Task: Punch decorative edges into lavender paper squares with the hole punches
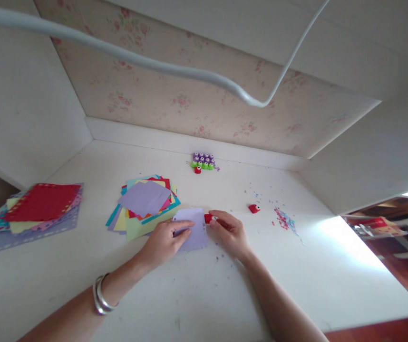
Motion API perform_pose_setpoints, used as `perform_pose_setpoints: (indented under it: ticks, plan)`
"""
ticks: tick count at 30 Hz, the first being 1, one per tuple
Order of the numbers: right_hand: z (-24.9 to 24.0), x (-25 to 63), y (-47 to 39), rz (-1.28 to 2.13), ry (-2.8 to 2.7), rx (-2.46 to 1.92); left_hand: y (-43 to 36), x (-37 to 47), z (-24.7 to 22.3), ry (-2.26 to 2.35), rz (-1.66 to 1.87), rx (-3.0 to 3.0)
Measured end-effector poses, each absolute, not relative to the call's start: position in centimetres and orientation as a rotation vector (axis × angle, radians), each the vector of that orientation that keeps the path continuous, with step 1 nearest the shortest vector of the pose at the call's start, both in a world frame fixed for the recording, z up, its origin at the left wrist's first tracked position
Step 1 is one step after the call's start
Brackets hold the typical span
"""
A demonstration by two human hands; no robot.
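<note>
left hand: lay flat on the lilac sheet, fingers spread and pressing it to the desk, nothing gripped; silver bangles on the wrist
right hand: fingers curled closed on a red punch, pinching it at the fingertips
punch: sat at the sheet's right edge, top corner, just ahead of the right fingertips; whether its slot was over the paper, couldn't tell
sheet: lay under the left fingers, reaching right to the punch; bottom edge looked scalloped
paper stack: mixed colours, lilac on top, just beyond the left fingers, touching or overlapping the sheet's left side
second stack: red on top with punched edges, well left of the left hand
spare punch: red, near the right hand, past its knuckles to the right
scraps: small confetti bits, further right of the spare punch
punch cluster: purple and green ones with one red, at the back of the desk, well ahead of both hands
cable: white, crossed the top of the view, close to the camera
</note>
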State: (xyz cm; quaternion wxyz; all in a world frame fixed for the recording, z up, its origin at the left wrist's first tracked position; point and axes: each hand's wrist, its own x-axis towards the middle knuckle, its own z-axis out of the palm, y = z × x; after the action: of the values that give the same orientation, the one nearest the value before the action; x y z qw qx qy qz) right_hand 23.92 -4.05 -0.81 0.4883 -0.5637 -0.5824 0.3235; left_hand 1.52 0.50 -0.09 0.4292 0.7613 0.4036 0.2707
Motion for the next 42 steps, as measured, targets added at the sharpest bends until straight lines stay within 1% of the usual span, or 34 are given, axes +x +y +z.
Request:
perform_pose_setpoints:
  ticks: [3,6,20,42]
  plan:
    - [-0.37,23.63,-4.16,0.67,-1.535,-1.372,0.42,1.5,0.13,0.997,0.674,1.893]
    - [-0.07,23.33,-4.32,0.636,-1.559,-1.383,0.39,1.53,0.23,0.99,0.671,1.882]
    - [0.04,23.23,-4.65,0.673,-1.514,-1.384,0.62,1.56,-0.1,1.02,0.738,1.901]
    - [-0.76,22.94,-4.67,0.646,-1.467,-1.444,0.52,1.52,0.24,1.011,0.701,1.866]
